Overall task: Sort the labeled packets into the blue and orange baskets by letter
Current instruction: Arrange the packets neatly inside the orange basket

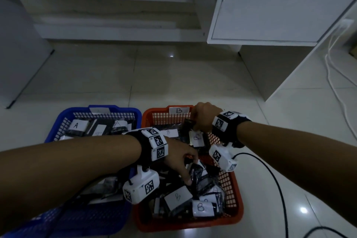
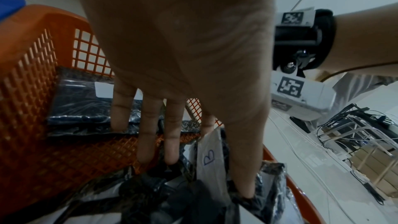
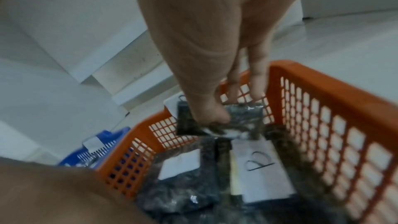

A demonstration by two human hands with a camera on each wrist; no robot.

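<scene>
Packets (image 1: 197, 138) marked B belong in the orange basket (image 1: 234, 195): right hand (image 1: 202, 117) pinching one over its far end should simply let go, while left hand (image 1: 179, 160), fingers (image 2: 148, 125) spread, pins the pile.

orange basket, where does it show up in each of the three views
Head: the orange basket sits lower centre-right, beside the blue basket, with both hands over it.
Left wrist: it fills the left and bottom, behind the left hand.
Right wrist: it runs from centre to the right edge, under the right hand.
Shared landmark: the white B label inside it.
</scene>
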